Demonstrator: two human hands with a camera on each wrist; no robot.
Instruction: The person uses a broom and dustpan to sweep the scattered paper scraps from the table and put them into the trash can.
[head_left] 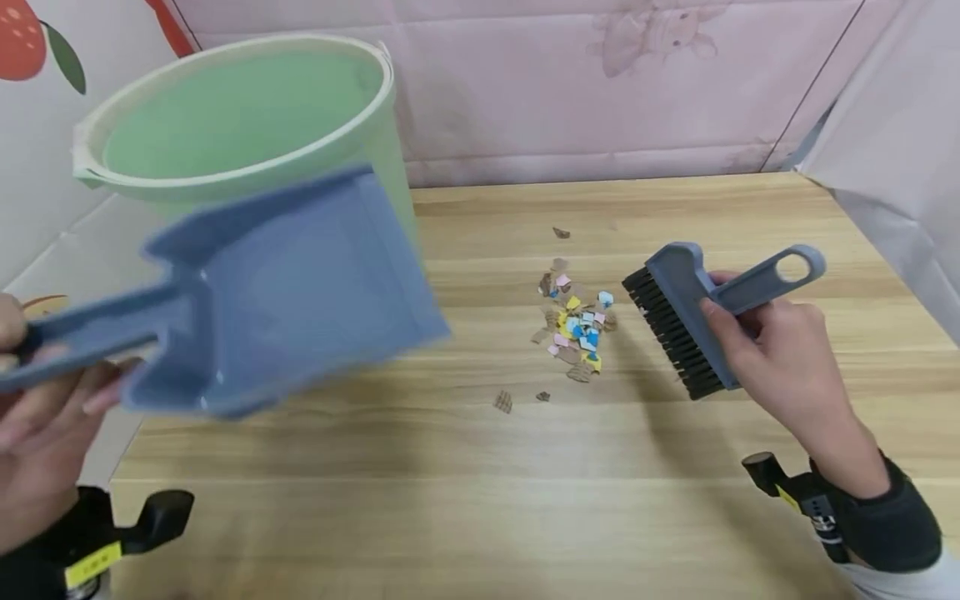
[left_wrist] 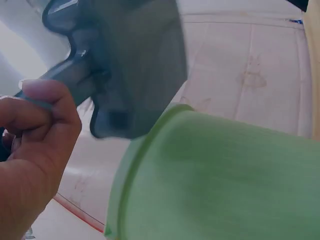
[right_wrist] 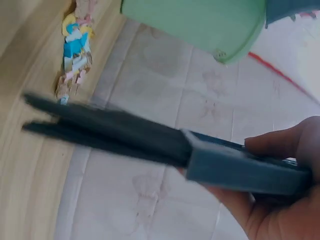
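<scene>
While my left hand (head_left: 33, 417) grips the dustpan (head_left: 285, 283) aloft and my right (head_left: 780, 350) clasps the brush (head_left: 690, 321), a hard sweep could scatter the scraps (head_left: 573, 329).

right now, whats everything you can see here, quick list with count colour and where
dustpan: one, blue, lifted in front of the bucket on the left, held by its handle
bucket: one, pale green, standing at the table's left edge
brush: one, blue body with black bristles, held above the table just right of the scraps
paper scraps: a small pile plus a few strays, pink, blue, yellow and brown, middle of the table
table: one, light wood grain, across the foreground
wall covering: pale pink sheeting behind the table
wrist straps: two, black, one on each wrist
left hand: grips the dustpan handle
right hand: grips the brush handle
</scene>
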